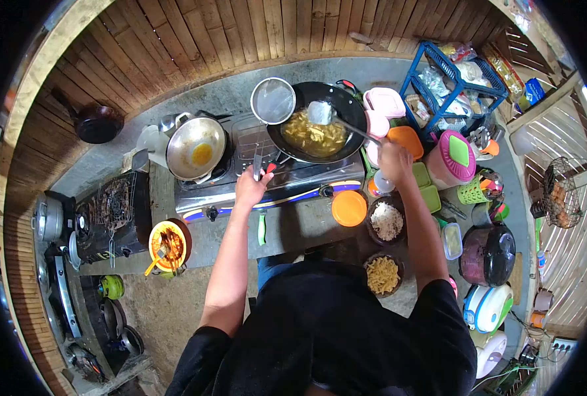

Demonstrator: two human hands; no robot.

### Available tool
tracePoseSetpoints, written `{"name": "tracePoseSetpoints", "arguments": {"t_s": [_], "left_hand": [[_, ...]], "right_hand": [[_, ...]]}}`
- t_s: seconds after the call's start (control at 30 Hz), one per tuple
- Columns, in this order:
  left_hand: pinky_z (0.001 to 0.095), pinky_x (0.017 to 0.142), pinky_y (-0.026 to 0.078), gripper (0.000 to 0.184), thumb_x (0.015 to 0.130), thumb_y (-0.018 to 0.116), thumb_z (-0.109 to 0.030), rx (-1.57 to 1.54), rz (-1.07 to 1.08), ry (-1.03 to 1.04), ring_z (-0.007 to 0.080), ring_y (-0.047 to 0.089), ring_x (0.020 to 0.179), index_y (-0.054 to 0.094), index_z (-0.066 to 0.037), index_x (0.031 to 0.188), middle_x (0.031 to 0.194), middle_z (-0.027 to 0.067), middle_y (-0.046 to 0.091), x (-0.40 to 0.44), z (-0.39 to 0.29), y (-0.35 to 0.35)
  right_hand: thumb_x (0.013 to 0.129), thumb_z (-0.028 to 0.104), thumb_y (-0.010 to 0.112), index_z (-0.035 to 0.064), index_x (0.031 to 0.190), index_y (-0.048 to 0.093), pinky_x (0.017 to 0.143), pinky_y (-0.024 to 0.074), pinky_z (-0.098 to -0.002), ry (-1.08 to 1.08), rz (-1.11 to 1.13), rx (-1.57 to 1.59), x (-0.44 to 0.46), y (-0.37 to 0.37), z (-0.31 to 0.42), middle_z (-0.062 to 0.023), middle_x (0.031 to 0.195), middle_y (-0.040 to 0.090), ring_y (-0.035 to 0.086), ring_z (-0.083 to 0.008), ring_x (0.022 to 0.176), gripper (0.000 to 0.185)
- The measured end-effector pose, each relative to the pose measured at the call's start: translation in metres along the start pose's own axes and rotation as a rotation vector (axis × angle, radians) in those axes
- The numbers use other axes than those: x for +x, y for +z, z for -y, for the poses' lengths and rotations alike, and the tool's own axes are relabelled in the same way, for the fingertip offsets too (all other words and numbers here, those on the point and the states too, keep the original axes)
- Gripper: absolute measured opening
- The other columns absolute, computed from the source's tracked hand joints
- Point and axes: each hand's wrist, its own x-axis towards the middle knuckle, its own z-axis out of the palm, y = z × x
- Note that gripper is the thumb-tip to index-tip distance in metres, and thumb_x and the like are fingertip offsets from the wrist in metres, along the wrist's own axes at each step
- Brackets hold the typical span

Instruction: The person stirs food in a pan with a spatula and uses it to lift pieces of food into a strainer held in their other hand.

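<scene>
In the head view my left hand (250, 188) is closed round the metal handle of a round mesh strainer (273, 101). The strainer is over the left rim of a black wok (344, 148). Yellowish pieces of food (313, 134) lie in oil in the wok. My right hand (395, 162) grips the long handle of a spatula (320, 113), whose flat blade is above the food. To the left on the stove (277, 185), a silver wok (178, 144) holds a little yellow oil.
An orange bowl (153, 239) of red sauce stands on the left. Right of the stove are an orange lid (349, 208), a bowl of white food (386, 221) and a bowl of yellowish pieces (382, 274). A blue rack (453, 84) and a pink container (447, 162) stand farther right.
</scene>
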Motion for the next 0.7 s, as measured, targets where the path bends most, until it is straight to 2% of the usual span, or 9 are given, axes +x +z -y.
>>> {"name": "tracePoseSetpoints", "arguments": {"t_s": [0.1,0.23,0.3,0.33,0.4,0.5,0.6,0.63,0.7], "left_hand": [[0.0346,0.059,0.050,0.033,0.080,0.077,-0.029,-0.018,-0.008,-0.020,0.0195,0.068,0.061,0.058,-0.004,0.087,0.066,0.0101,0.065,-0.003,-0.004,0.000],[0.0357,0.061,0.051,0.032,0.080,0.076,-0.032,-0.001,-0.014,0.006,0.0207,0.068,0.059,0.059,-0.006,0.089,0.064,0.0095,0.066,0.002,0.003,0.001],[0.0355,0.061,0.051,0.032,0.080,0.076,-0.032,-0.007,-0.002,-0.001,0.0206,0.068,0.059,0.060,-0.006,0.090,0.065,0.0098,0.067,0.002,0.005,0.002],[0.0355,0.061,0.051,0.032,0.080,0.076,-0.032,-0.007,-0.002,0.001,0.0206,0.068,0.059,0.060,-0.006,0.090,0.065,0.0098,0.067,0.002,0.005,0.003],[0.0354,0.060,0.051,0.032,0.080,0.076,-0.031,0.007,-0.008,0.022,0.0207,0.068,0.058,0.059,-0.006,0.089,0.066,0.0100,0.067,0.001,0.004,0.002],[0.0345,0.059,0.050,0.031,0.081,0.077,-0.029,-0.017,-0.007,0.003,0.0201,0.067,0.060,0.059,-0.004,0.086,0.066,0.0099,0.065,0.000,0.002,0.001],[0.0345,0.059,0.050,0.031,0.080,0.077,-0.030,0.002,-0.013,0.007,0.0198,0.067,0.059,0.059,-0.004,0.085,0.066,0.0097,0.065,0.002,0.004,0.002],[0.0345,0.059,0.050,0.031,0.080,0.077,-0.030,0.002,-0.013,0.006,0.0198,0.067,0.059,0.059,-0.004,0.085,0.066,0.0097,0.065,0.001,0.004,0.002],[0.0344,0.059,0.050,0.031,0.080,0.077,-0.030,-0.008,-0.011,-0.004,0.0194,0.067,0.059,0.059,-0.005,0.085,0.066,0.0096,0.065,0.001,0.003,0.002]], "right_hand": [[0.084,0.013,0.050,0.0018,0.091,0.064,0.068,0.0528,-0.0496,-0.053,-0.185,-0.015,0.009,0.012,-0.016,-0.0206,0.076,0.066,0.067,-0.0390,0.075,0.019],[0.086,0.014,0.047,0.0018,0.086,0.065,0.069,0.0529,-0.0498,-0.046,-0.198,-0.008,0.018,0.024,-0.029,-0.0213,0.077,0.066,0.067,-0.0394,0.077,0.021],[0.086,0.014,0.049,0.0014,0.085,0.066,0.069,0.0524,-0.0498,-0.090,0.037,-0.052,0.019,0.024,-0.030,-0.0217,0.082,0.067,0.067,-0.0398,0.080,0.021],[0.086,0.014,0.049,0.0014,0.085,0.066,0.069,0.0524,-0.0498,-0.090,0.035,-0.053,0.020,0.022,-0.028,-0.0217,0.082,0.067,0.067,-0.0398,0.080,0.021],[0.085,0.013,0.052,-0.0002,0.087,0.067,0.073,0.0511,-0.0489,-0.087,0.260,0.106,0.023,0.017,-0.023,-0.0233,0.087,0.067,0.066,-0.0393,0.085,0.020],[0.085,0.014,0.056,-0.0031,0.097,0.064,0.078,0.0486,-0.0452,-0.175,0.302,0.407,0.025,0.028,-0.025,-0.0268,0.093,0.064,0.064,-0.0388,0.091,0.022],[0.087,0.014,0.056,-0.0014,0.104,0.064,0.081,0.0481,-0.0432,-0.157,0.341,0.518,0.018,0.013,-0.015,-0.0277,0.095,0.063,0.063,-0.0373,0.094,0.025],[0.087,0.014,0.056,-0.0014,0.104,0.064,0.081,0.0481,-0.0432,-0.158,0.343,0.518,0.017,0.013,-0.013,-0.0277,0.095,0.063,0.063,-0.0373,0.094,0.025],[0.088,0.016,0.055,-0.0003,0.108,0.063,0.080,0.0484,-0.0463,-0.071,0.137,0.464,0.016,0.013,-0.012,-0.0271,0.093,0.064,0.064,-0.0384,0.092,0.027]]}}
